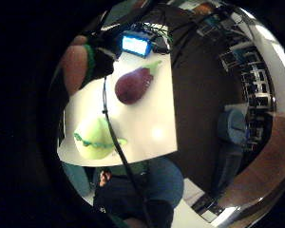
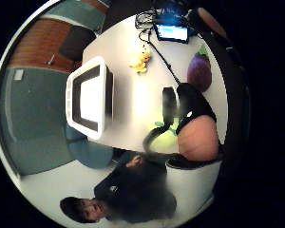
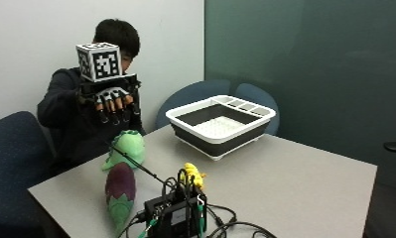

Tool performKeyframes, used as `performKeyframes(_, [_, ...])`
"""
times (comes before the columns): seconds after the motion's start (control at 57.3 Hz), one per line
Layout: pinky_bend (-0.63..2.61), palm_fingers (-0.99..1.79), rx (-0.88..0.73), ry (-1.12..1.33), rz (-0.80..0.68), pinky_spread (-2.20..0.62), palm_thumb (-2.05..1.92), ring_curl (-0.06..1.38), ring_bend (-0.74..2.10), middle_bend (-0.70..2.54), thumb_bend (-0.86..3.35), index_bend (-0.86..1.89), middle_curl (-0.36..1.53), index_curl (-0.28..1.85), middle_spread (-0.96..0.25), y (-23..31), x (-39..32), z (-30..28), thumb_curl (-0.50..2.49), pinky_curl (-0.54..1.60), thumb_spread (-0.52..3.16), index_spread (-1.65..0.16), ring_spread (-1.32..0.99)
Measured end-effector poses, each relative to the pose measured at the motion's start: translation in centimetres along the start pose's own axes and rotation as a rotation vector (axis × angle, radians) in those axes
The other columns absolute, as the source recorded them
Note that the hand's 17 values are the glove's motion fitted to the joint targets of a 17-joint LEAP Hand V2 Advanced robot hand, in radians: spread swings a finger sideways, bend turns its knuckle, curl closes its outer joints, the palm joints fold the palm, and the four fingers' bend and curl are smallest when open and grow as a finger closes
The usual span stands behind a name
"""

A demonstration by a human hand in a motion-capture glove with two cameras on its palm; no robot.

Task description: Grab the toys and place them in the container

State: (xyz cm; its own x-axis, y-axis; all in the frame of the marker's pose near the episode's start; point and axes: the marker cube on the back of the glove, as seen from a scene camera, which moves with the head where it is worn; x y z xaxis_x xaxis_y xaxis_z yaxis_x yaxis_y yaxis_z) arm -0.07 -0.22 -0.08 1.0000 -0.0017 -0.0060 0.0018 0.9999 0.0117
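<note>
Hovering above the toys, nothing yet picked

Reaching had not begun in earnest: the gloved right hand (image 3: 113, 101) was raised in front of the person's chest, above the near-left part of the desk (image 3: 303, 183), fingers hanging slackly downward and holding nothing. It was well clear of every toy.

Three toys lay on the desk. A green plush toy (image 3: 126, 146) sat closest below the hand, at the left edge. An eggplant plush (image 3: 120, 191) lay just nearer the camera from it, close beside but whether touching could not be told. A small yellow toy (image 3: 193, 174) stood to the right of those two, next to a black electronics box (image 3: 174, 213) with cables.

The container (image 3: 221, 124), a white-rimmed basin with dark walls, sat at the far side of the desk, well apart from the toys; no toy showed inside it.

Judged stage: the very start, approach to the first pick. The next move likely called for lowering the hand onto the green plush toy, closing round its soft body, then carrying it right and far to the container. The cable running across near the plush could snag.
</note>
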Motion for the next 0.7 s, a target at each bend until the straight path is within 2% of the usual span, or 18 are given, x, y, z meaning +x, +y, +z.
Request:
performKeyframes(0.105, [0.55, 0.47, -0.014, 0.012, -0.001, -0.04, 0.20, 0.15, 0.54, 0.27, 0.20, 0.09, 0.09, 0.04, -0.03, -0.3, -0.3, -0.3, 0.05, 0.18, 0.85, -0.17, -0.12])
performKeyframes(0.209, [0.69, 0.29, -0.030, 0.026, -0.005, -0.03, 0.10, 0.19, 0.58, 0.27, 0.17, 0.07, 0.13, 0.05, -0.03, -0.8, -0.5, -0.4, 0.08, 0.25, 1.17, -0.21, -0.14])
performKeyframes(0.331, [0.89, -0.02, -0.054, 0.040, 0.002, -0.01, -0.04, 0.18, 0.50, 0.20, 0.07, 0.09, 0.16, 0.06, -0.02, -2.0, -0.2, 0.0, 0.09, 0.32, 1.27, -0.24, -0.08])
performKeyframes(0.488, [1.01, -0.16, -0.009, 0.068, 0.031, 0.01, -0.07, 0.15, 0.39, 0.14, -0.04, 0.12, 0.18, 0.10, 0.00, -5.6, 2.3, 2.2, 0.11, 0.35, 1.27, -0.26, -0.03])
performKeyframes(0.593, [1.09, -0.16, -0.036, 0.032, 0.053, 0.03, -0.05, 0.16, 0.37, 0.11, -0.04, 0.12, 0.17, 0.12, 0.01, -8.3, 5.0, 7.9, 0.13, 0.37, 1.25, -0.27, 0.00])
performKeyframes(0.697, [1.16, -0.18, -0.220, -0.062, 0.160, 0.04, -0.04, 0.16, 0.36, 0.07, -0.04, 0.16, 0.15, 0.16, 0.01, -8.7, 6.1, 14.2, 0.15, 0.39, 1.24, -0.29, 0.03])
